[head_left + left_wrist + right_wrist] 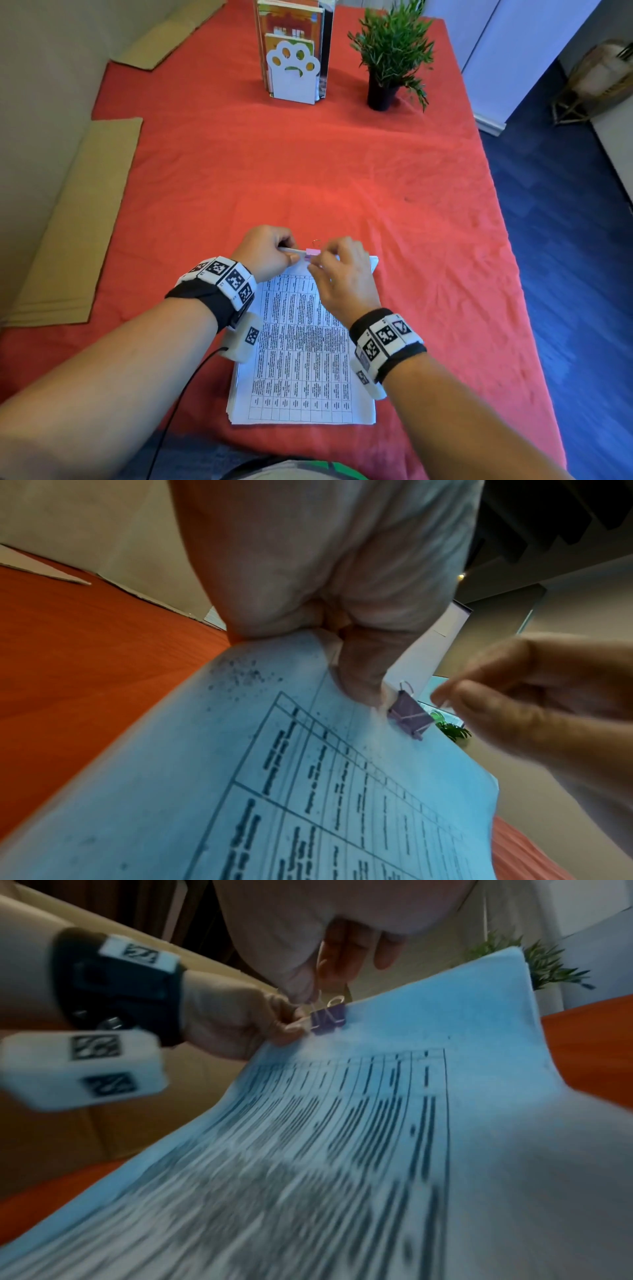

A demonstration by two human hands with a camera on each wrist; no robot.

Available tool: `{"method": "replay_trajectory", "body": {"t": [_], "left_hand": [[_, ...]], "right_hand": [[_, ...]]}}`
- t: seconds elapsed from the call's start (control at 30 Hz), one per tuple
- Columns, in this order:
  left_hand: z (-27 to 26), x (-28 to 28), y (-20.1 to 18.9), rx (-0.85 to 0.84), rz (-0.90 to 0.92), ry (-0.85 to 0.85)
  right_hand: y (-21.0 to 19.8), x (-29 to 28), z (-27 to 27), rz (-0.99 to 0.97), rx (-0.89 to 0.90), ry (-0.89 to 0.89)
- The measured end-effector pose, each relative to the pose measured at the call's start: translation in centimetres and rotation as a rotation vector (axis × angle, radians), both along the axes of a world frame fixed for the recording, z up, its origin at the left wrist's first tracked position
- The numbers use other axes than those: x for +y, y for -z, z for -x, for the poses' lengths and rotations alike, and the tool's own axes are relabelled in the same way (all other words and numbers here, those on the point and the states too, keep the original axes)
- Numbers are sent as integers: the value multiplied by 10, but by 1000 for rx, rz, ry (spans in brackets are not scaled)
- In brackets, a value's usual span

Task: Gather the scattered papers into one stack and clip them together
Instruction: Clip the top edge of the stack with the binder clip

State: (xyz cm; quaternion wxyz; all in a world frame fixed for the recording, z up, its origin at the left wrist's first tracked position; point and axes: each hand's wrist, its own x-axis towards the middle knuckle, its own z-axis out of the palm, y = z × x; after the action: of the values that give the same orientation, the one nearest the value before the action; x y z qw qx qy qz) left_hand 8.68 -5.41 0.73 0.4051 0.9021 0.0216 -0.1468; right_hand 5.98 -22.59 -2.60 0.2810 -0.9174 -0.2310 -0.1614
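A stack of printed papers (301,359) lies on the red tablecloth (342,178) close in front of me, its far edge lifted. My left hand (287,253) grips that edge at the far left corner, thumb (359,674) on top. A small pink binder clip (312,253) bites the same edge just right of the thumb, and it shows again as the clip (409,712) and the clip (327,1018). One wire loop stands up behind it. My right hand (320,263) is curled at the clip, its thumb and forefinger pinching a wire handle.
A white paw-shaped bookend with books (291,72) and a potted plant (390,58) stand at the far end. Flat cardboard sheets (75,219) lie along the left edge. The table's right edge (513,260) drops to a blue floor.
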Motion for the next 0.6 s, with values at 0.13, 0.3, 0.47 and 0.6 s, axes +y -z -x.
{"method": "replay_trajectory", "body": {"t": [0.13,0.3,0.47,0.6], "left_hand": [[3,-1,-2,-29,-11,1],[8,-3,-4,-93,-35,19],[22,-11,-11,-160,-57,58],[21,-4,-19,-130,-15,20]], "right_hand": [[14,-2,22,19,-55,-72],[0,-1,15,79,12,49],[-16,-4,4,234,131,89],[-17,-13,6,146,261,265]]}}
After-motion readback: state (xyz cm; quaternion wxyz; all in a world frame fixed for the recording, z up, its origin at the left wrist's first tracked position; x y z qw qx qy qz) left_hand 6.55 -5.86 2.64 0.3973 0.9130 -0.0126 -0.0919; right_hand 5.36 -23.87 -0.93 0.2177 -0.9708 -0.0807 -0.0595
